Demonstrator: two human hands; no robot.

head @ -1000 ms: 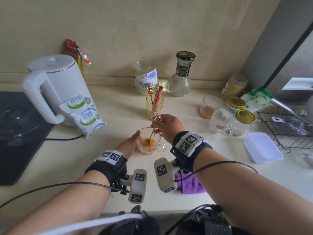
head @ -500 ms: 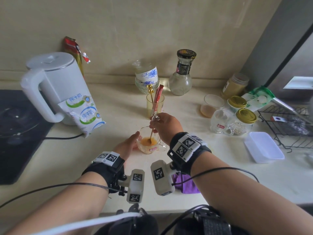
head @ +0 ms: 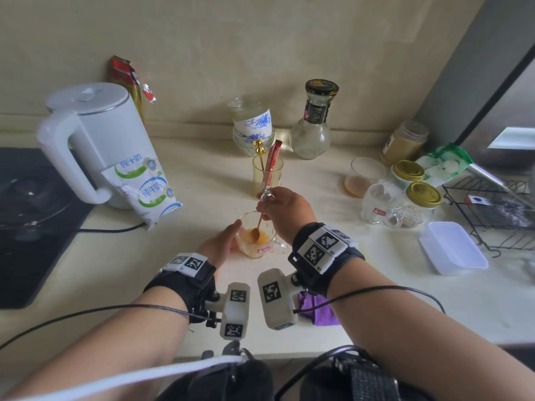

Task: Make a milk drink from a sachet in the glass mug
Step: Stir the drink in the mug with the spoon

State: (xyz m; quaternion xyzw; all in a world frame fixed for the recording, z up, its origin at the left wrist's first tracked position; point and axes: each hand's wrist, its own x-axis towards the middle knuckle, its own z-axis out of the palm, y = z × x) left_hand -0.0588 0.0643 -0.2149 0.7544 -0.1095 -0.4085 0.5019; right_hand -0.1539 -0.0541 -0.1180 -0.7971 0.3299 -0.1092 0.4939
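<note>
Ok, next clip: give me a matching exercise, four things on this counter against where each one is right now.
Things:
1 glass mug
2 spoon
3 milk pouch
4 purple cloth

Places:
A leaning against the kettle
B held at its side by the left hand
C partly hidden, nearest the camera
D pinched by the right hand, bowl down in orange liquid

Pairs: 1-B, 2-D, 3-A, 4-C

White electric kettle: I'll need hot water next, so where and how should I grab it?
Probably wrap a hand round the looped handle of the white electric kettle, coming from the left, where it juts out; the white milk pouch leans against the right side.
</note>
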